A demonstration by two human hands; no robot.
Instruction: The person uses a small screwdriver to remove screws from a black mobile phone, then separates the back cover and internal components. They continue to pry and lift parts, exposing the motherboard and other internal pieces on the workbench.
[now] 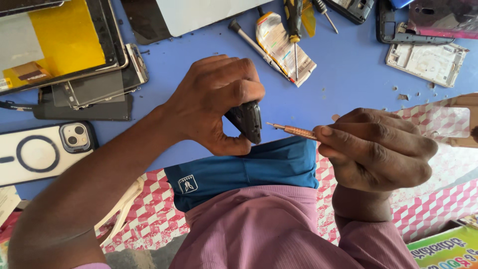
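I'm gripping a small dark phone [245, 121] in my left hand [214, 102], fingers curled over its top and thumb pressing underneath, holding it in the air just past the near edge of the blue table [348, 74]. My right hand [378, 149] is closing tight around a copper-coloured screwdriver [294, 130], its thin tip pointing at the phone's lower end and sitting just beside it, not quite touching. Between the two hands there's only a narrow gap, right above my blue waistband [249, 172] and pink shirt [269, 229].

Further out, the table's middle strip is lying open behind my left knuckles. Beyond it a crumpled glue tube [281, 47] and a yellow-handled screwdriver [295, 25] are resting together, a slim grey driver [251, 42] beside them. To the right, a pale phone frame [428, 60] is sitting near the table's edge. On the left, a white phone in a clear case [42, 149] is lying by my forearm, with a tablet showing a yellow back panel [59, 40] above it.
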